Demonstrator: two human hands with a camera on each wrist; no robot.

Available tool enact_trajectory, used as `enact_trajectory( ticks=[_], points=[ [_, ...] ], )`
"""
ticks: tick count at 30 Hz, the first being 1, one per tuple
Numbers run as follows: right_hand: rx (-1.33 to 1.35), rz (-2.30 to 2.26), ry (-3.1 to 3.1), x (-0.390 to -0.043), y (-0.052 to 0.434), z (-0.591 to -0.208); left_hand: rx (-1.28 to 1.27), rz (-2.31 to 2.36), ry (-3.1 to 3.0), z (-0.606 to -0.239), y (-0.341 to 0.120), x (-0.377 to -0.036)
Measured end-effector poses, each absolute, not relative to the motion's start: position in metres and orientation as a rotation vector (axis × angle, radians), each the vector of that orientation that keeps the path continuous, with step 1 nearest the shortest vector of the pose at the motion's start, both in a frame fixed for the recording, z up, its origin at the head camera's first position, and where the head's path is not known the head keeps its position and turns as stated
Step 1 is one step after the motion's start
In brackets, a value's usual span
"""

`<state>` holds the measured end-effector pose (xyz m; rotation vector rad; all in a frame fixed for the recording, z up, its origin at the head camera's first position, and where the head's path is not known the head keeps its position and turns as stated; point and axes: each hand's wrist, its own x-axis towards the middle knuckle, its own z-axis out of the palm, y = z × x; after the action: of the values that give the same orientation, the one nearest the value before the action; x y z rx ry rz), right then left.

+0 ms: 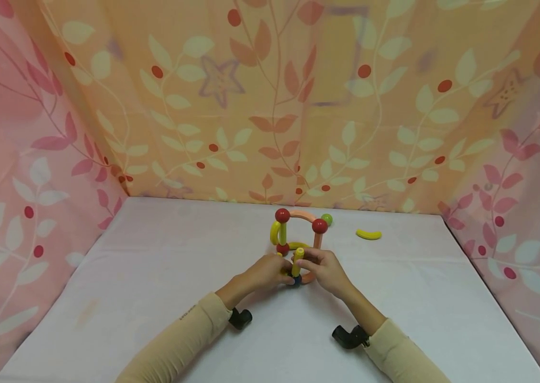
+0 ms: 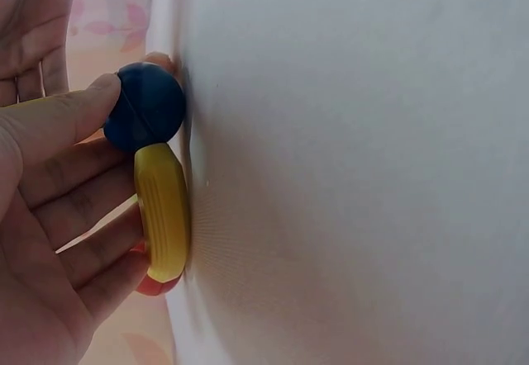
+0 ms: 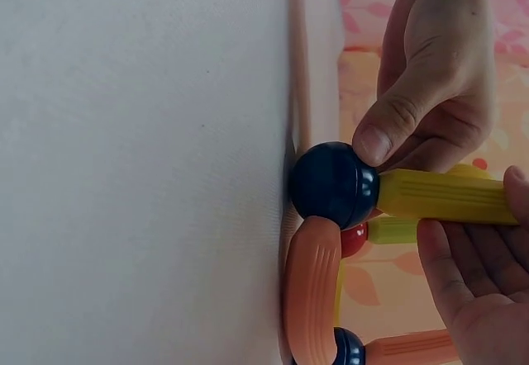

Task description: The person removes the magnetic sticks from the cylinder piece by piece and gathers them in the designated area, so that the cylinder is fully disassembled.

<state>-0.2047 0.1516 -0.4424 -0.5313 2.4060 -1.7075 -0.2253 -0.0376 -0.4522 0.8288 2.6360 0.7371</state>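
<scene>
Head view is hiding most of the action: your left hand (image 1: 266, 271) and right hand (image 1: 323, 268) are crowding around the toy frame (image 1: 298, 234), covering its base. Your left thumb is pressing the blue ball (image 3: 333, 185) onto the table (image 1: 165, 276), fingers curling round it, while your right fingers are pinching the upright yellow stick (image 3: 446, 197) joined to it. There's tiny sleeve writing that I'm not managing to read.

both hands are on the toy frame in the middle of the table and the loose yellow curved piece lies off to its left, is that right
Not quite. The loose yellow curved piece lies to the right of the toy frame, not the left; the head view shows it. The rest holds: the left hand and right hand are both on the frame in the middle of the table.
</scene>
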Motion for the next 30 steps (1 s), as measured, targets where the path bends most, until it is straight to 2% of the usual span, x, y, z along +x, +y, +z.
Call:
enact_trajectory(
  ticks=[10, 30],
  points=[
    [-0.500, -1.659, 2.498, -0.204, 0.153, -0.442, 0.885, 0.680, 2.668, -0.451, -0.038, -0.224],
    [-0.470, -1.600, 2.572, -0.199, 0.175, -0.441, 0.811, 0.814, 2.644, -0.452, -0.040, -0.223]
  ],
)
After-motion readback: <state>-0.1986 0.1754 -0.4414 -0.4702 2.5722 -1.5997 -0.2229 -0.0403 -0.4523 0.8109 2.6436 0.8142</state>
